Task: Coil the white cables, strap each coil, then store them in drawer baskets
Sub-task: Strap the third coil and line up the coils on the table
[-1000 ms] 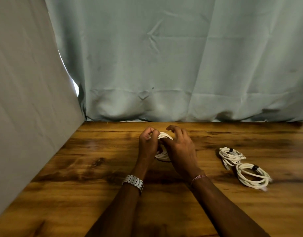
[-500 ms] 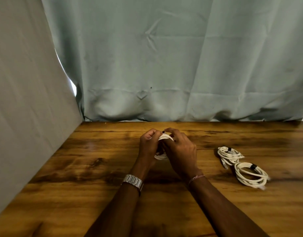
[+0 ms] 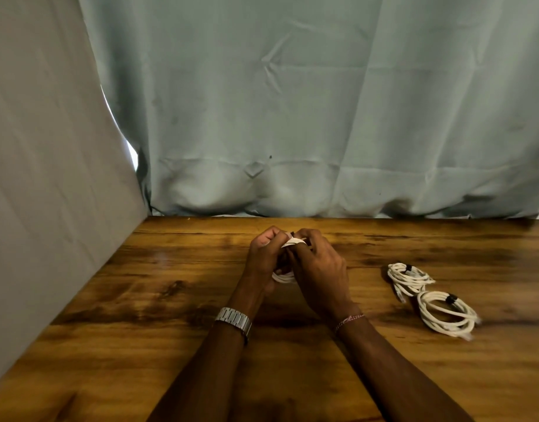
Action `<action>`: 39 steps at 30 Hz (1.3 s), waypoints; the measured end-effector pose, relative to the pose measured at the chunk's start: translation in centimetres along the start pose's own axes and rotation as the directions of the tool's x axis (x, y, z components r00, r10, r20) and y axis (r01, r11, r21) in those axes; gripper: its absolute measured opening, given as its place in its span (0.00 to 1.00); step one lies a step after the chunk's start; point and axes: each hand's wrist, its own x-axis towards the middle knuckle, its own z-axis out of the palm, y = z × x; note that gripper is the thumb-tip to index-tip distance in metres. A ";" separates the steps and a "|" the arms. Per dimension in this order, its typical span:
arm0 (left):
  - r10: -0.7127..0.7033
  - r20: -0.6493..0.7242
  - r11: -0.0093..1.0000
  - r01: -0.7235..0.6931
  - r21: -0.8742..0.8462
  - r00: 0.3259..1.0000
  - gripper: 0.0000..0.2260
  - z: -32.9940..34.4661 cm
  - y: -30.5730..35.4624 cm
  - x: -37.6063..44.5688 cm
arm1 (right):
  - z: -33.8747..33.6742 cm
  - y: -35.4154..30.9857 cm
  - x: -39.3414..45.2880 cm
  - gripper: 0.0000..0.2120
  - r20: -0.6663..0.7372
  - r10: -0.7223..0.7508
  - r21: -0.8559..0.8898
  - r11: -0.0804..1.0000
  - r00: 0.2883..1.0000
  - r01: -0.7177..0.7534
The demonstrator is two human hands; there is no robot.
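Both hands meet over the table (image 3: 170, 300), not far from its back edge. The left hand (image 3: 263, 258) and the right hand (image 3: 318, 274) curl their fingers around a white coil (image 3: 282, 277) and hold it tight between them. The coil sits just above the wood. Two more coils lie flat on the table, well to the right of the hands. The far coil (image 3: 408, 277) and the near coil (image 3: 446, 313) touch each other, and each has a black strap. A curtain (image 3: 323, 117) hangs along the back edge. A grey wall (image 3: 49, 178) runs along the left edge. Bare wood spreads left of the hands and in front of them.
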 end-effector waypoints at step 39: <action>-0.177 -0.079 0.961 0.154 -0.230 0.981 0.09 -1.7 -1.0 1.2 | -2.6 -2.0 2.1 0.19 0.459 0.321 0.851 0.106 0.828 -0.514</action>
